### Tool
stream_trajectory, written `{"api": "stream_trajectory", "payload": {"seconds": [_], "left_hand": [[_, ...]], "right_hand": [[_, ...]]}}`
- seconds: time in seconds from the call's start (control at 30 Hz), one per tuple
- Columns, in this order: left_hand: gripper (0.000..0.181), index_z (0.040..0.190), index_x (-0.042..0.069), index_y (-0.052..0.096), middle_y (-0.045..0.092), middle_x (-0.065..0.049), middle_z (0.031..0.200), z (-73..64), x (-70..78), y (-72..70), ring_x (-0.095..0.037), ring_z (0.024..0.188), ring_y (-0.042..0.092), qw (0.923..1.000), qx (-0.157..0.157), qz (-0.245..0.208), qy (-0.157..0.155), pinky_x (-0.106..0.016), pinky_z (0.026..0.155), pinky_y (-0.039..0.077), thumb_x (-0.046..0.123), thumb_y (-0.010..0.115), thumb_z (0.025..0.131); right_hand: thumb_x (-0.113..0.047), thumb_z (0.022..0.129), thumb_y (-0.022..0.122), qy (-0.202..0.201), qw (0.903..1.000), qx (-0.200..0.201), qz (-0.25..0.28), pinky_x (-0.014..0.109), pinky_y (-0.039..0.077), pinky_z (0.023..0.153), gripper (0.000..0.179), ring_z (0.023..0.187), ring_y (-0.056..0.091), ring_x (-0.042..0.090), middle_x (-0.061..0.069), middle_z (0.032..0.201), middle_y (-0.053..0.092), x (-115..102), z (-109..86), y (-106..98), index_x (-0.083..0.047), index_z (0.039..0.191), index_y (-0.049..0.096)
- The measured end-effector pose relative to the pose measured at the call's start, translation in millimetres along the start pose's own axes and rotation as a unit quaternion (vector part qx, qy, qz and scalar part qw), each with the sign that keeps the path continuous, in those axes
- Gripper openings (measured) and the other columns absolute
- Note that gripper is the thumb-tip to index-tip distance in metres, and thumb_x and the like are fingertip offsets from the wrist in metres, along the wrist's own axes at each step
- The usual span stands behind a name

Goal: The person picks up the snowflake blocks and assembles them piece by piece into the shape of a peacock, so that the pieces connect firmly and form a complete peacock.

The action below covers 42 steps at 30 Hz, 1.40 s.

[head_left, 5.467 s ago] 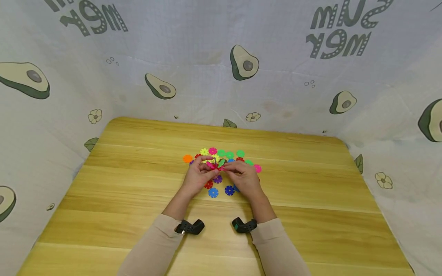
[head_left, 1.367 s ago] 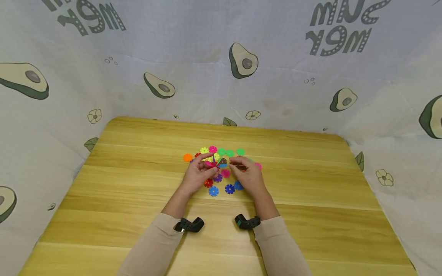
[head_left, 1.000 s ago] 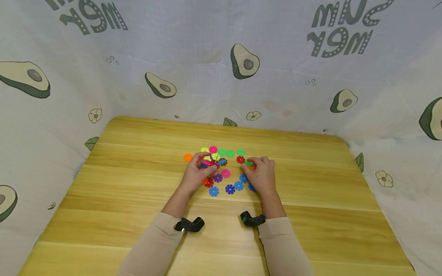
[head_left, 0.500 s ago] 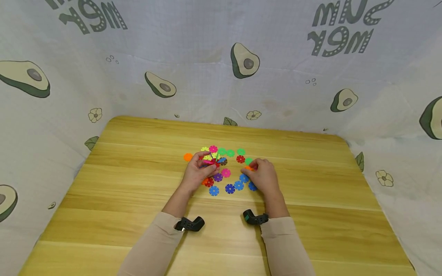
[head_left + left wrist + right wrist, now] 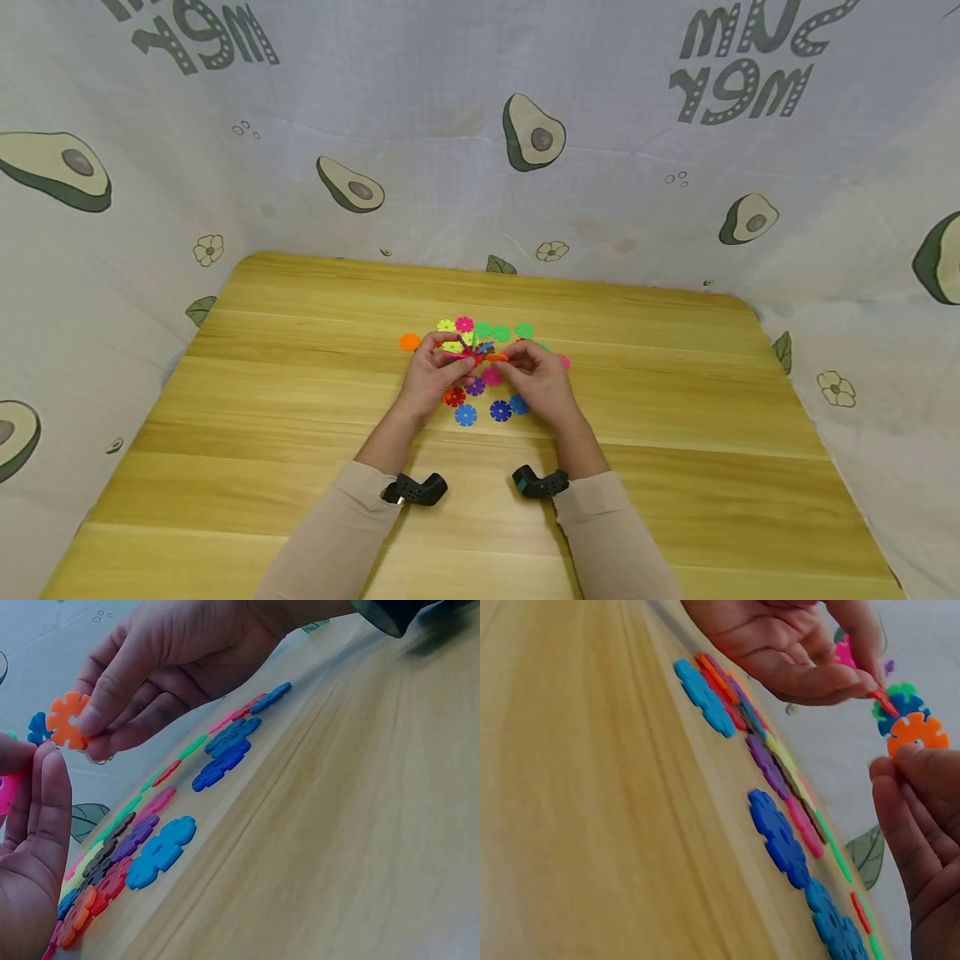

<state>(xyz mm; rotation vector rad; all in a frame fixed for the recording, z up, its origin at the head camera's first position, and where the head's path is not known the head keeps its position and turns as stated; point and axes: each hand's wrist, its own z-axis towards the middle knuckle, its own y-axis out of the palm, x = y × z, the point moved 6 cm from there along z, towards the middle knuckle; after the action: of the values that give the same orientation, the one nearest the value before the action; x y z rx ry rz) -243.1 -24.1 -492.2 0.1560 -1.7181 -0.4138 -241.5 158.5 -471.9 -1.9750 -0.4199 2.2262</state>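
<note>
Over the middle of the table, my left hand [image 5: 426,383] pinches the red centre disc [image 5: 886,701] of a small cluster of snowflake discs. Pink, purple, green and blue discs [image 5: 40,728] stick out from it. Thumb and fingertips of my right hand [image 5: 546,387] pinch an orange snowflake disc [image 5: 919,733] by its edge, held upright in the wrist views. The orange disc is right at the cluster's right side, close to the red and blue discs; whether its slot has engaged cannot be told. My left fingers hide part of the cluster.
Loose snowflake discs lie flat beneath and around the hands: a light blue disc [image 5: 466,415] and a dark blue disc [image 5: 500,411] in front, an orange one [image 5: 409,342] at left, a green one [image 5: 523,331] behind. A patterned cloth [image 5: 450,217] hangs behind the wooden table [image 5: 285,433].
The right hand released the cluster, where a blue disc now shows, moved right, picked up the orange disc from the table and brought it back left. My left hand has kept its hold.
</note>
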Motion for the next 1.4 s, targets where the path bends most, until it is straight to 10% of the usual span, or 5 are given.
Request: {"api": "stream_trajectory", "payload": {"seconds": [0.6,0.77,0.93,1.17,1.4], "left_hand": [[0.049,0.137,0.001,0.046,0.069,-0.003,0.082,-0.9,2.0,2.3,-0.015,0.067,0.074,0.9983,-0.022,0.047,0.026,-0.027,0.069,0.064,-0.008,0.066,0.093],[0.051,0.139,-0.001,0.046,0.069,-0.005,0.084,-0.8,1.1,2.3,-0.014,0.068,0.073,0.9975,-0.014,0.059,0.035,-0.028,0.070,0.065,-0.009,0.066,0.092],[0.054,0.143,0.000,0.042,0.067,-0.009,0.098,-1.4,0.3,3.7,-0.017,0.080,0.075,0.9983,0.001,0.044,0.037,-0.027,0.076,0.064,-0.008,0.064,0.095],[0.047,0.140,0.002,0.041,0.058,-0.015,0.114,-1.9,0.7,2.4,-0.019,0.085,0.076,0.9994,0.009,-0.010,0.032,-0.028,0.079,0.064,-0.009,0.058,0.098],[0.053,0.147,-0.001,0.035,0.055,-0.012,0.119,-1.7,1.1,4.8,-0.017,0.086,0.074,0.9993,-0.008,0.012,0.036,-0.028,0.083,0.064,-0.010,0.054,0.099]], "right_hand": [[0.008,0.088,0.073,-0.082,0.9962,0.029,-0.006,0.012,0.056,0.080,0.008,0.093,0.067,0.002,0.025,0.106,0.075,-12,-4.3,5,0.007,0.095,0.076],[0.005,0.089,0.073,-0.085,0.9950,0.032,-0.041,0.020,0.060,0.082,0.007,0.095,0.073,0.019,0.020,0.103,0.077,-11,-3.4,8,0.002,0.094,0.078],[-0.010,0.092,0.077,-0.046,0.9865,0.023,-0.156,0.037,0.063,0.086,0.018,0.098,0.071,0.027,0.013,0.108,0.075,-6,-1.4,11,-0.004,0.109,0.073],[-0.040,0.086,0.082,0.036,0.9421,-0.013,-0.333,0.046,0.054,0.089,0.040,0.105,0.058,0.027,0.009,0.112,0.064,7,-2.3,9,-0.011,0.113,0.073],[-0.034,0.088,0.081,0.054,0.9521,-0.022,-0.300,0.042,0.054,0.091,0.033,0.103,0.059,0.026,0.008,0.108,0.065,10,-2.3,10,-0.010,0.108,0.071]]}}
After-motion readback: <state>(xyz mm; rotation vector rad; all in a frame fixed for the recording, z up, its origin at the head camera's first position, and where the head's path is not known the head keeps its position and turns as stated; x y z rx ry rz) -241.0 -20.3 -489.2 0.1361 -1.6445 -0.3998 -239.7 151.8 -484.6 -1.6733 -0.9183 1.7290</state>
